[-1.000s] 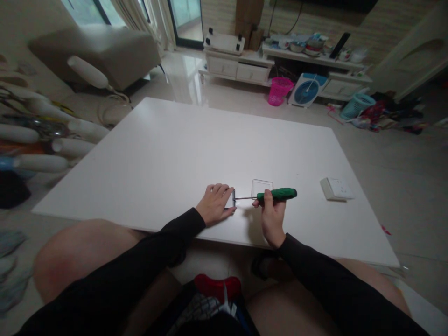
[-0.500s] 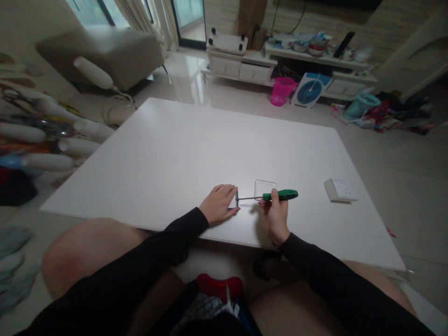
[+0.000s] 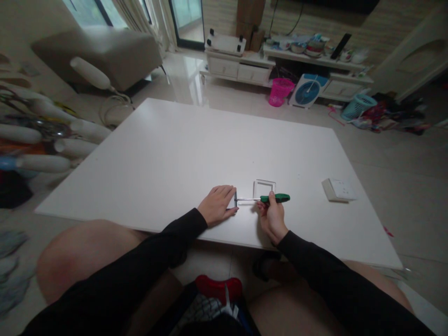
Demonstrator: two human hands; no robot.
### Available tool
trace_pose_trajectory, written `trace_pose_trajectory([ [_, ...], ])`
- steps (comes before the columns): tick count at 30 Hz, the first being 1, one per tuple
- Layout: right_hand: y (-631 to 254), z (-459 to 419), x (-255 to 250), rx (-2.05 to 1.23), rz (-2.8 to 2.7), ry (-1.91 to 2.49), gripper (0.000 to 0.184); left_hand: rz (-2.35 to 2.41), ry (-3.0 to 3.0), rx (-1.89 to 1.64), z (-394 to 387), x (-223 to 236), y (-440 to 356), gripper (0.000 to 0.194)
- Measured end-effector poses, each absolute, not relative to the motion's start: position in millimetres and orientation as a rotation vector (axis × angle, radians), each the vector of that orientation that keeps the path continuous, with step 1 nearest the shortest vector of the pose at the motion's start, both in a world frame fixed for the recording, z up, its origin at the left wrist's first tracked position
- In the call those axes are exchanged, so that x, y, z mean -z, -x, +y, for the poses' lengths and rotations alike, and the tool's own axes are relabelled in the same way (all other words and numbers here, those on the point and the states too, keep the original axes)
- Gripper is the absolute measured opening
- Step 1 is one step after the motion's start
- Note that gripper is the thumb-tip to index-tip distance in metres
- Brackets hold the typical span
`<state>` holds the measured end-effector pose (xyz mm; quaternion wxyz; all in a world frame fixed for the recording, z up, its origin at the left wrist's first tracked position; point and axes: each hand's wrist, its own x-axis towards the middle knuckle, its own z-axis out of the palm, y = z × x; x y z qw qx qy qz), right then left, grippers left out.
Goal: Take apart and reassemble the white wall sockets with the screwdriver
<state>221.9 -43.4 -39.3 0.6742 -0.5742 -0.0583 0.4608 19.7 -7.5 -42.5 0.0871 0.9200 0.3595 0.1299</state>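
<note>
My left hand [image 3: 217,205] lies over a small white square piece [image 3: 231,202] with a dark edge, gripping it against the white tabletop [image 3: 196,144]. Its fingers and palm hide most of the piece, so its exact kind does not show. In my right hand [image 3: 273,218] is a screwdriver [image 3: 282,198] with a green handle, held level. The metal shaft points left, and its tip meets the dark edge of the white piece. Just behind the screwdriver a thin white square frame [image 3: 265,181] lies flat, partly covered by the handle and fingers.
A white socket box [image 3: 341,189] sits on the table's right side. Past the far edge are a pink basket [image 3: 280,91], a blue fan [image 3: 308,91] and a low white cabinet [image 3: 224,69]. White rounded cylinders [image 3: 45,163] crowd the left. My knees are under the near edge.
The screwdriver handle has shifted slightly left and looks shorter, with my right hand moving along. The tip stays at the piece's edge. My left hand keeps its place; the view shifts slightly.
</note>
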Motion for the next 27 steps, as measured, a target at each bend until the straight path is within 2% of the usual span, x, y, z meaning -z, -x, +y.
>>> trace_pose_trajectory([
  [13, -225, -42, 35, -1.023, -0.189, 1.332, 0.044, 1.067, -2.736, -0.384, -6, 41, -20, 0.061],
  [17, -225, -39, 21, -0.924, -0.477, 1.358, 0.045, 1.056, -2.747, -0.374, -6, 41, -20, 0.063],
  [22, -215, -44, -4, -0.811, -0.866, 1.321, 0.034, 1.044, -2.744, -0.385, -6, 41, -20, 0.062],
  [27, -213, -52, -1, -0.802, -0.848, 1.322, 0.034, 1.053, -2.739, -0.403, -6, 41, -21, 0.062],
])
